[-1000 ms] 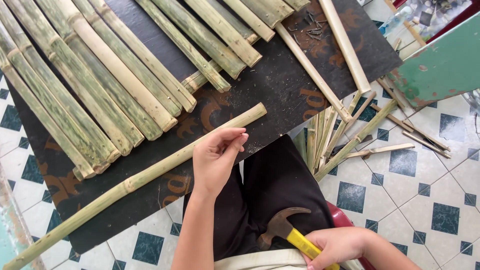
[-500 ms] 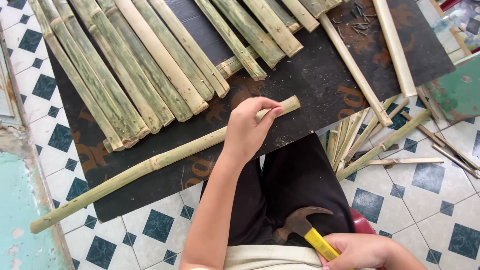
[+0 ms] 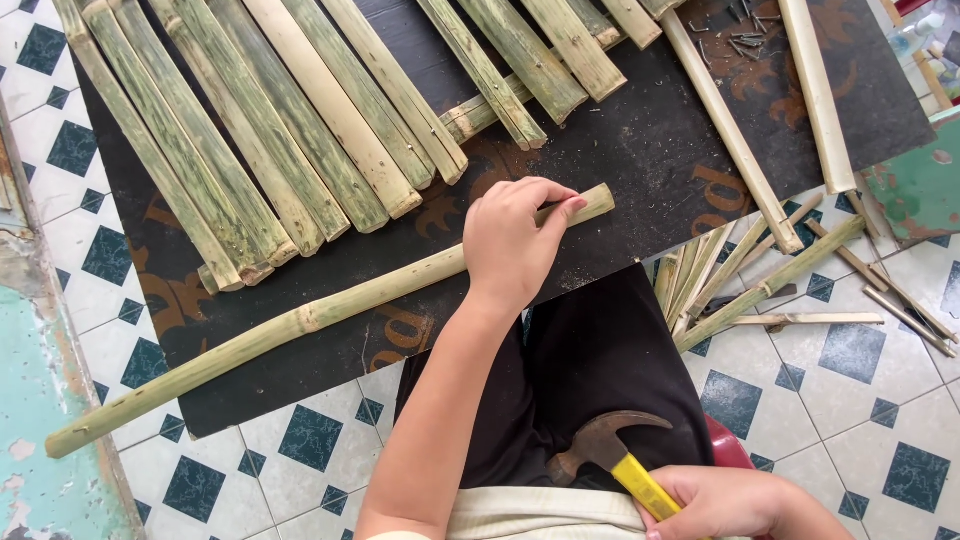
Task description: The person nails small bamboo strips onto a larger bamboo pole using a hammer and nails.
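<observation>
My left hand point(image 3: 515, 243) rests over a long round green bamboo pole point(image 3: 300, 322), gripping it near its right end. The pole lies slantwise on a black mat point(image 3: 640, 150), from the lower left to the middle. My right hand point(image 3: 725, 503) sits low at the bottom edge, closed around the yellow handle of a claw hammer point(image 3: 610, 455), whose rusty head lies over my black-clothed lap.
Several split bamboo slats point(image 3: 290, 130) lie side by side on the mat's upper left. Thin bamboo strips point(image 3: 745, 270) are piled on the tiled floor at right. A few nails point(image 3: 745, 25) lie at the mat's top right. A teal board point(image 3: 925, 185) is at the right edge.
My left hand moved from just below the pole onto it and closed around its right end. The view has shifted, so the mat and bamboo appear lower and further right. The hammer hand stayed put.
</observation>
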